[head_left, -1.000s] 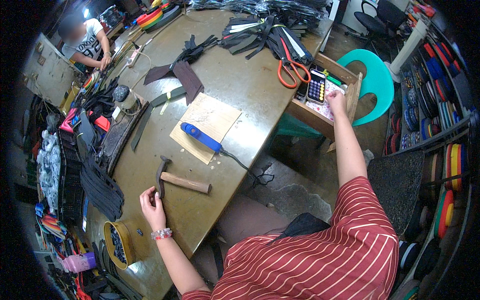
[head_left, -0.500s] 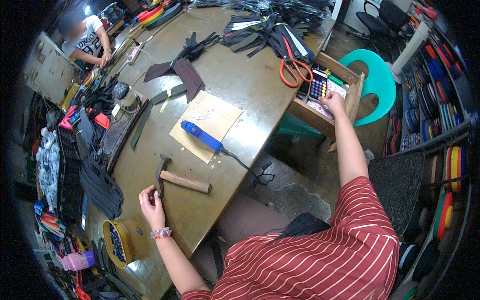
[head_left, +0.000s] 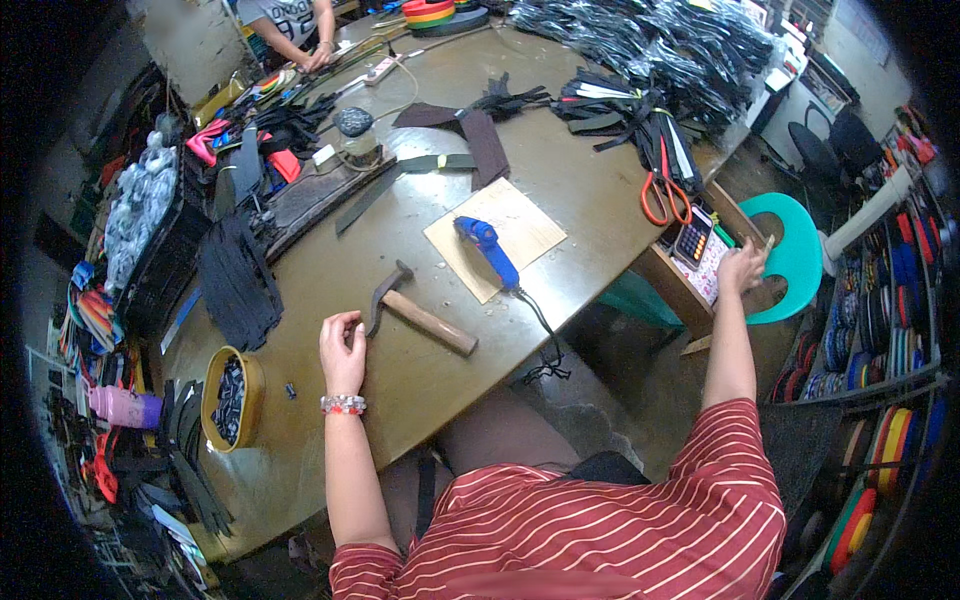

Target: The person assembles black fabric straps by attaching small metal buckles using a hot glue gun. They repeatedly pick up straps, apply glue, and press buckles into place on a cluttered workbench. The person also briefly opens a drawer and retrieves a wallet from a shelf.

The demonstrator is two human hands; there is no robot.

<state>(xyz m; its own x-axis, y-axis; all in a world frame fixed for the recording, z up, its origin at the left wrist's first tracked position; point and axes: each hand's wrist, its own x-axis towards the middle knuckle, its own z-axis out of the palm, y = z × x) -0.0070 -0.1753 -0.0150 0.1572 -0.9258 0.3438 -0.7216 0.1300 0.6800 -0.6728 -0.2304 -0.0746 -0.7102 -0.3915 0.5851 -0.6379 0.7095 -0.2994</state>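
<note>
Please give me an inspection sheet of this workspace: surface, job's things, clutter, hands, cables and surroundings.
Surface: brown table, worn, crowded at the far side.
Job's things: hammer lying beside left hand; side tray with calculator at right hand.
Clutter: blue tool on board, orange scissors, black straps, round tin.
Hands: left rests on table, fingers curled; right reaches into tray, grip unclear.
Cables: tool cord hangs over the edge.
Surroundings: teal stool, ribbon shelves, another person at the far end.
</note>
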